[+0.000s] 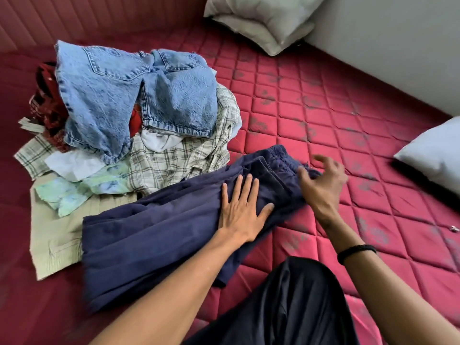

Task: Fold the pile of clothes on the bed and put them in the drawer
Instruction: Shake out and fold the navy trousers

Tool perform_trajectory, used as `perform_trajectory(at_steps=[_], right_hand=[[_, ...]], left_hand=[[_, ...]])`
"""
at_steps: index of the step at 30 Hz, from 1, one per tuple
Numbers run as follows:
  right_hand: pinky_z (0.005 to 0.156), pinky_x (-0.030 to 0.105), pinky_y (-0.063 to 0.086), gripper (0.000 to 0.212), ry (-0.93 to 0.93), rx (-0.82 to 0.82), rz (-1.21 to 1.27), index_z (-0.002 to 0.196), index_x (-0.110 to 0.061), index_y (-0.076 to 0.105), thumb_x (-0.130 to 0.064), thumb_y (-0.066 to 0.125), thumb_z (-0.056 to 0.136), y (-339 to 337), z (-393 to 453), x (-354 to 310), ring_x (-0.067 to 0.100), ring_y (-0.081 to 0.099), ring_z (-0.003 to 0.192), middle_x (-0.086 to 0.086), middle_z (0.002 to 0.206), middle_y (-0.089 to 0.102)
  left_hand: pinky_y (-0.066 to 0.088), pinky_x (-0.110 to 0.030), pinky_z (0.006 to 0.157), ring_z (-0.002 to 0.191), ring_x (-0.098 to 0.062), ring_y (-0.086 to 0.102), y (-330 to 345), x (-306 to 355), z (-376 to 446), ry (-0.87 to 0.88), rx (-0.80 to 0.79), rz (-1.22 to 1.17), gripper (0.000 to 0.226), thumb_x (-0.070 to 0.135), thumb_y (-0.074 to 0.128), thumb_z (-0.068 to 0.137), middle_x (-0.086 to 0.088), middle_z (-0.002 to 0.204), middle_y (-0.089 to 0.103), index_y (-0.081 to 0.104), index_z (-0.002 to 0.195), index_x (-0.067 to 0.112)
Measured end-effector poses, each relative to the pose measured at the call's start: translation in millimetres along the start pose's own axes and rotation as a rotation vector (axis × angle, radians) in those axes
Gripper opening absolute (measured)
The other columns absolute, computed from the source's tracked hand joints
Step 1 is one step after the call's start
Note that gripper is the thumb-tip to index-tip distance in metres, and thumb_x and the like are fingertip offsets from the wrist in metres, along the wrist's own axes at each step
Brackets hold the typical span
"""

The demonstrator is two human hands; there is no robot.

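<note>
A pair of navy blue trousers [154, 235] lies stretched across the red quilted mattress [311, 115], its elastic waistband at the upper right. My left hand [242, 210] presses flat on them with straight, spread fingers. My right hand [323, 180] hovers at the waistband end, blurred, its fingers loosely spread; whether it touches the cloth is unclear. Behind lies the clothes pile: light blue jeans [129, 95] on top, a plaid shirt [179, 155], a pale green tie-dye piece [72, 192], a beige garment [54, 237] and a dark red patterned one [47, 95].
A white pillow [263, 18] leans at the far corner and a second pillow [433, 158] lies at the right edge by the grey wall [398, 46]. My knee in dark trousers [293, 307] is at the bottom. No drawer is in view.
</note>
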State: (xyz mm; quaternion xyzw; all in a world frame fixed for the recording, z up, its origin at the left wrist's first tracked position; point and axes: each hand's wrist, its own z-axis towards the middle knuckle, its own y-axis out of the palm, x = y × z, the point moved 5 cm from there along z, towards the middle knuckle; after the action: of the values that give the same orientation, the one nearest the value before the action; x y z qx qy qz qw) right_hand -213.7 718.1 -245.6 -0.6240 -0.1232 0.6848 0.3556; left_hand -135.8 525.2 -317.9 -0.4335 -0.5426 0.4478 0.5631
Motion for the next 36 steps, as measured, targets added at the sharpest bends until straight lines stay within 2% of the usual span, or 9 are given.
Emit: perform_trajectory(at_steps=[3, 7, 12, 16, 21, 24, 28, 33, 36], right_hand=[[0.113, 0.047, 0.043, 0.066, 0.437, -0.043, 0.207, 0.125, -0.015, 0.055, -0.034, 0.09, 0.072, 5, 1, 42, 0.034, 0.054, 0.131, 0.021, 0.139, 0.057], [0.074, 0.028, 0.055, 0.054, 0.663, -0.276, 0.785, 0.131, 0.007, 0.062, 0.008, 0.076, 0.078, 24, -11, 11, 0.022, 0.067, 0.087, 0.016, 0.111, 0.07], [0.069, 0.026, 0.057, 0.043, -0.029, -0.249, 0.556, 0.107, -0.015, 0.07, 0.009, 0.076, 0.072, 4, -58, -98, 0.008, 0.066, 0.074, -0.001, 0.089, 0.073], [0.08, 0.011, 0.049, 0.057, -0.572, -0.399, 0.33, 0.12, -0.017, 0.067, 0.001, 0.073, 0.066, 3, -138, -174, -0.008, 0.066, 0.09, -0.019, 0.101, 0.072], [0.089, 0.033, 0.055, 0.063, -0.853, -0.714, 0.132, 0.131, -0.01, 0.062, -0.008, 0.08, 0.07, 44, -256, -210, 0.02, 0.07, 0.105, 0.002, 0.115, 0.074], [0.091, 0.023, 0.054, 0.065, -0.755, -0.974, 0.183, 0.135, -0.024, 0.061, -0.039, 0.087, 0.077, 68, -293, -200, 0.001, 0.069, 0.103, -0.011, 0.115, 0.073], [0.098, 0.042, 0.053, 0.038, -0.894, -0.624, 0.098, 0.127, -0.021, 0.07, -0.041, 0.07, 0.095, 89, -270, -201, 0.016, 0.064, 0.116, -0.001, 0.126, 0.07], [0.123, 0.048, 0.025, 0.064, -1.275, -0.664, -0.318, 0.159, -0.027, 0.035, -0.057, 0.044, 0.103, 141, -265, -188, 0.028, 0.018, 0.157, 0.005, 0.17, 0.021], [0.125, 0.05, 0.019, 0.072, -1.361, -0.704, -0.421, 0.164, -0.03, 0.016, -0.065, 0.032, 0.103, 163, -285, -164, 0.025, 0.003, 0.159, 0.001, 0.172, 0.005]], left_hand=[[-0.007, -0.059, 0.124, 0.159, -0.024, 0.001, 8, 0, 0, -0.016, 0.044, -0.001, 0.087, 0.071, 0.012, 0.096, -0.005, 0.172, 0.011, 0.017, 0.164, 0.017], [-0.018, -0.053, 0.122, 0.158, -0.016, -0.01, -10, -1, 7, -0.134, -0.152, -0.275, 0.079, 0.073, 0.012, 0.098, 0.006, 0.172, -0.001, 0.014, 0.164, 0.03], [0.046, -0.042, 0.108, 0.125, -0.017, 0.063, -88, 12, -19, -0.312, -0.441, -1.691, 0.077, 0.079, 0.029, 0.095, -0.002, 0.136, 0.067, 0.062, 0.138, 0.026], [0.056, -0.036, 0.081, 0.086, -0.018, 0.073, -146, -34, -66, -0.358, -0.311, -1.952, 0.072, 0.082, 0.044, 0.088, -0.002, 0.097, 0.076, 0.076, 0.108, 0.021], [0.059, -0.031, 0.074, 0.079, -0.019, 0.072, -151, -116, -151, -0.531, -0.134, -1.931, 0.037, 0.055, 0.074, 0.086, -0.005, 0.087, 0.075, 0.079, 0.084, 0.018], [0.061, -0.035, 0.075, 0.074, -0.024, 0.072, -127, -152, -198, -0.722, -0.085, -2.009, 0.025, 0.039, 0.073, 0.086, -0.009, 0.083, 0.074, 0.079, 0.083, 0.015], [0.057, -0.039, 0.09, 0.089, -0.028, 0.071, -101, -181, -229, -0.858, 0.043, -2.11, 0.028, 0.027, 0.058, 0.097, -0.014, 0.101, 0.075, 0.076, 0.107, 0.008], [0.062, -0.039, 0.083, 0.094, -0.029, 0.075, -98, -217, -247, -0.836, 0.15, -2.003, 0.027, 0.016, 0.056, 0.1, -0.013, 0.104, 0.077, 0.073, 0.116, 0.002], [0.059, -0.027, 0.065, 0.084, -0.019, 0.077, -110, -252, -265, -0.816, 0.245, -1.264, 0.014, 0.022, 0.068, 0.097, 0.007, 0.077, 0.078, 0.074, 0.089, 0.013]])
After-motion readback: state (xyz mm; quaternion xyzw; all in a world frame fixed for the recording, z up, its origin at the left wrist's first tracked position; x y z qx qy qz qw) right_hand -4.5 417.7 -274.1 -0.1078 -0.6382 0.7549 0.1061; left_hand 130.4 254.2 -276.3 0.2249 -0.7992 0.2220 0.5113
